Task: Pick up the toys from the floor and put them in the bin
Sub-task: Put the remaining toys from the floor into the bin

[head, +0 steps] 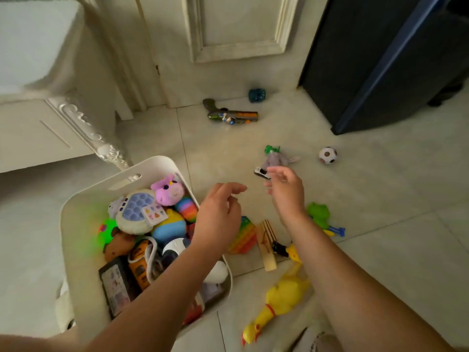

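— Where's the toy car (pixel 261 172)?
— Bin-side of R hand (pixel 288 191), at its curled fingertips, lying crosswise; pinch unclear, blurred. L hand (pixel 218 214), fingers loosely curled, empty, hovers over bin (pixel 162 162) rim.

The bin (pixel 76 224) lies left of your left fingers (pixel 234 189), toys (pixel 138 212) in it. A car (pixel 261 172) at your right fingers (pixel 279 172); ball (pixel 328 155) and toy gun (pixel 232 115) beyond them.

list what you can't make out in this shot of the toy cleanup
Head view:
- rainbow pop toy: left part behind the left hand
- toy car: motion-blurred, unclear whether the right hand pinches it
- bin: its near toys covered by the left forearm
- frog toy: partly behind the right forearm
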A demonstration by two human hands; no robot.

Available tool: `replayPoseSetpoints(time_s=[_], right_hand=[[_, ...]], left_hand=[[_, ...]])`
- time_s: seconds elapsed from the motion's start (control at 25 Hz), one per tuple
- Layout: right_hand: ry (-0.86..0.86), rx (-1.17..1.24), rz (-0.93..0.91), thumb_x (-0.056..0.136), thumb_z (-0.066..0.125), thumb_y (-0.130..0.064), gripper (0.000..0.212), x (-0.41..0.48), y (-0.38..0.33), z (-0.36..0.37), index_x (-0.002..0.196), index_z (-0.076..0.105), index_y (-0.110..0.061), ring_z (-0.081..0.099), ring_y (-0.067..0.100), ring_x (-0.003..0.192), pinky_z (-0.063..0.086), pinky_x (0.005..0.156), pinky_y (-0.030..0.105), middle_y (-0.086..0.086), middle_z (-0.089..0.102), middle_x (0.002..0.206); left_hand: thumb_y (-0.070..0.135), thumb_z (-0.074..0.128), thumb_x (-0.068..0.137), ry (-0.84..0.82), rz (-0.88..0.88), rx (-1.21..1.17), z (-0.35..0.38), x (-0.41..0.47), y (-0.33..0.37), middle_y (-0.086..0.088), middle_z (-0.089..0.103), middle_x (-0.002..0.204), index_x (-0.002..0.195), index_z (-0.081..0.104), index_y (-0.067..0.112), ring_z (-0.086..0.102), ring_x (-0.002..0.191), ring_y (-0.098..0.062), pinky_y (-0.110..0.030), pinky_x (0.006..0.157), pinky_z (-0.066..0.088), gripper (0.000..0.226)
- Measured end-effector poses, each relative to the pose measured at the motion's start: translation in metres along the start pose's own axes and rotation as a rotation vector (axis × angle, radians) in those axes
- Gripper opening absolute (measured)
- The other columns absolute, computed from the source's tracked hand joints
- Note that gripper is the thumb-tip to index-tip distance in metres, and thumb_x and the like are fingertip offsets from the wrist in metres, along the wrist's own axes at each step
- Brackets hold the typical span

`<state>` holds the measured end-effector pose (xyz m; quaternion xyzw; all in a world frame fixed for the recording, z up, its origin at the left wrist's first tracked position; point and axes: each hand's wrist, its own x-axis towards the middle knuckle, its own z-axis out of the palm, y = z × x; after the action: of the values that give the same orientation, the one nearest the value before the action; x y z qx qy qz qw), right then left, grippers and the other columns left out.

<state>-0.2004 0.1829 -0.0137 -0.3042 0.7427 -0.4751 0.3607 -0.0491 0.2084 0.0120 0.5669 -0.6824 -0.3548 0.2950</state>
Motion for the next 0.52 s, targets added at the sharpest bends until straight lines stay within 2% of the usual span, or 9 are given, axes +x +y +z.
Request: replayPoseSetpoints(time_s=[0.12,0.24,0.36,0.44,0.52], right_hand=[[0.121,-0.262,0.148,0.091,0.048,-0.011,0.026,0.032,0.07,-0.054,0.107,0.066,-0.023,0.06,0.026,0.101,0.05,0.088,0.041,0.01,0.059,0.119],[0.091,-0.572,0.201,0.091,0.053,-0.012,0.039,0.058,0.133,-0.093,0.13,0.058,-0.018,0.057,0.034,0.111,0.047,0.097,0.042,0.017,0.05,0.132],[-0.101,-0.919,0.26,0.092,0.056,-0.032,0.06,0.078,0.17,-0.108,0.148,0.033,-0.027,0.041,0.036,0.13,0.032,0.107,0.038,0.02,0.038,0.142],[-0.188,-1.021,0.278,0.089,0.056,-0.045,0.074,0.09,0.189,-0.107,0.152,0.017,-0.035,0.033,0.038,0.134,0.026,0.11,0.042,0.021,0.033,0.145],[-0.208,-1.09,0.259,0.084,0.058,-0.05,0.086,0.096,0.203,-0.1,0.152,0.006,-0.039,0.034,0.039,0.131,0.025,0.111,0.048,0.021,0.037,0.141]], left_hand=[[0.007,0.044,0.093,-0.286,-0.074,0.072,0.056,0.017,0.005,0.007,0.049,0.127,0.124,0.057,0.027,0.056,0.099,-0.009,-0.017,0.078,0.04,0.039],[0.01,0.044,0.094,-0.509,-0.284,0.154,0.107,0.038,-0.006,-0.003,0.042,0.14,0.135,0.048,0.023,0.058,0.085,-0.012,-0.016,0.065,0.045,0.043],[0.009,0.041,0.095,-0.624,-0.416,0.246,0.144,0.05,-0.024,-0.008,0.048,0.137,0.137,0.046,0.015,0.061,0.105,-0.025,-0.028,0.073,0.051,0.043],[0.009,0.042,0.094,-0.62,-0.482,0.245,0.162,0.054,-0.034,-0.012,0.056,0.128,0.135,0.047,0.016,0.064,0.1,-0.028,-0.029,0.066,0.051,0.042],[0.009,0.043,0.093,-0.639,-0.513,0.234,0.174,0.056,-0.043,-0.011,0.057,0.125,0.135,0.047,0.019,0.061,0.088,-0.022,-0.021,0.055,0.046,0.043]])
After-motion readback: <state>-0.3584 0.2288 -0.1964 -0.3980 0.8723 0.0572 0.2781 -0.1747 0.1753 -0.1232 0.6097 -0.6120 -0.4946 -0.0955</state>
